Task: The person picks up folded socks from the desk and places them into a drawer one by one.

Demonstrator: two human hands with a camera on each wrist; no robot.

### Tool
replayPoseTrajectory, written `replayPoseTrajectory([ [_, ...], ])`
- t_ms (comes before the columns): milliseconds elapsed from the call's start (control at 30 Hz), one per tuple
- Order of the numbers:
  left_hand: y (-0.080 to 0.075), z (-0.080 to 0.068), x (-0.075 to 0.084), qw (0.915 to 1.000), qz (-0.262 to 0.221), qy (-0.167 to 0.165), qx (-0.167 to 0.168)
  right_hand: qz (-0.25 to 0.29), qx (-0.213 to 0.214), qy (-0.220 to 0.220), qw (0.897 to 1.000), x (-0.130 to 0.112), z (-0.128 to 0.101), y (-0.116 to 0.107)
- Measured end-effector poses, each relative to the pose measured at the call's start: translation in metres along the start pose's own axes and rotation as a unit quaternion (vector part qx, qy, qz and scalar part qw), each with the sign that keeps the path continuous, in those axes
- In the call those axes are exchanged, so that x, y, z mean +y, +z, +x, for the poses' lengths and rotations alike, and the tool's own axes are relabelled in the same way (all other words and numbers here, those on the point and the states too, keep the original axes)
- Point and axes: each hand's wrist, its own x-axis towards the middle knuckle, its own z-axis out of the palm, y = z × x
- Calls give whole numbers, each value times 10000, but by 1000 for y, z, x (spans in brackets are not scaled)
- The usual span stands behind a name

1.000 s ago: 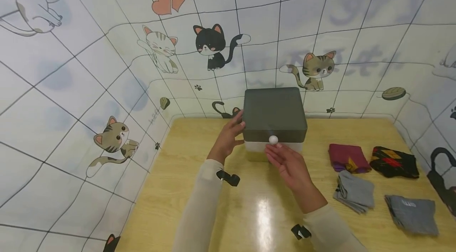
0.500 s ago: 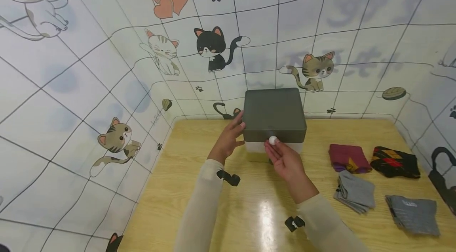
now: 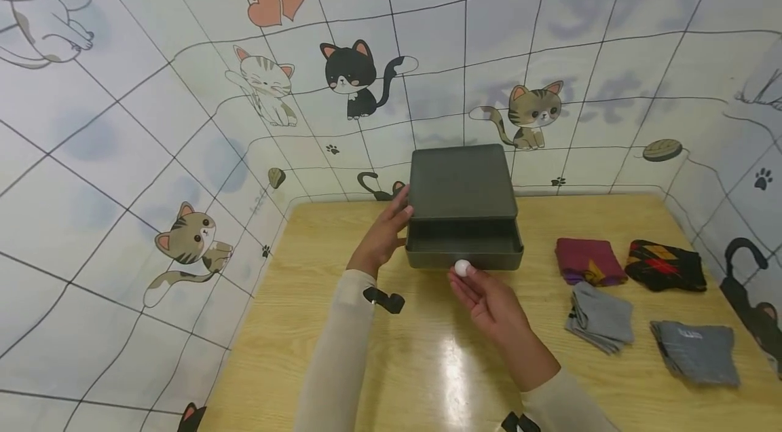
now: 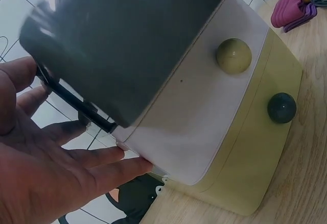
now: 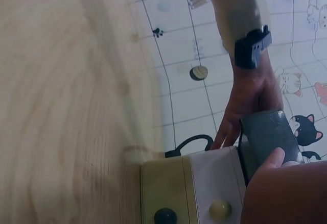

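A small stacked drawer box stands against the back wall, with a dark grey top tier [image 3: 462,181]. Its grey top drawer [image 3: 427,260] is pulled out, and no item shows inside the visible part. My right hand [image 3: 491,303] pinches the drawer's white knob [image 3: 461,268] between thumb and fingers. Along the box's left side, my left hand [image 3: 380,238] rests with extended fingers. The left wrist view shows a white drawer [image 4: 189,117] with a yellowish knob [image 4: 234,56] below, then a yellow-green drawer [image 4: 245,157] with a dark knob [image 4: 282,107]; both are closed.
Folded cloth items lie on the table [image 3: 293,296] to the right: a maroon one [image 3: 589,261], a black patterned one [image 3: 666,266], a light grey one [image 3: 601,316] and a darker grey one [image 3: 696,352]. Cat-print walls [image 3: 440,92] enclose the back and sides.
My right hand has taken hold of the white knob and drawn the grey top drawer out toward me. The left hand has stayed at the box's side.
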Motion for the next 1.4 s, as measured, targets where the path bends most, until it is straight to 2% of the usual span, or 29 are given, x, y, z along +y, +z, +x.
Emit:
replayPoseTrajectory([
  [233,-1,1,1,9999,72,77,-134,-360,-482,-214,9980,16,-25,-10],
  [400,-4,6,11,9996,215,160,-104,-383,-935,-220,9946,20,-32,-11],
  [567,-6,12,21,9991,273,309,-84,-307,-975,-245,9945,18,-32,-5],
  [767,-5,11,20,9993,316,201,-11,-381,-1080,-159,9933,17,-37,-8],
  [933,-1,11,13,9996,263,122,-53,-719,-980,176,9924,10,-43,-43],
  [1033,0,11,7,9997,192,54,-105,-1115,-531,131,9923,-4,-48,-76],
  [1100,0,9,3,9998,181,-1,-111,-1786,-127,-148,9837,-18,-52,-97],
  [1133,0,8,1,9998,194,-35,-99,-2412,82,-409,9696,-26,-54,-106],
  [1167,0,7,0,9997,211,-63,-77,-3238,335,-737,9426,-34,-56,-115],
  [1200,0,6,-1,9997,236,-62,-56,-4206,588,-1085,8988,-43,-58,-123],
  [1233,-1,6,-2,9997,257,-57,-19,-5133,812,-1474,8415,-52,-58,-131],
  [1267,-1,5,-3,9996,263,-44,14,-5992,1092,-1834,7716,-60,-58,-138],
  [1333,-3,5,-3,9995,293,-6,78,-7276,1642,-2402,6213,-76,-58,-152],
  [1367,-3,4,-3,9995,296,20,95,-7664,1839,-2545,5605,-83,-57,-158],
  [1400,-4,4,-3,9995,291,39,108,-7911,1942,-2602,5184,-89,-56,-165],
])
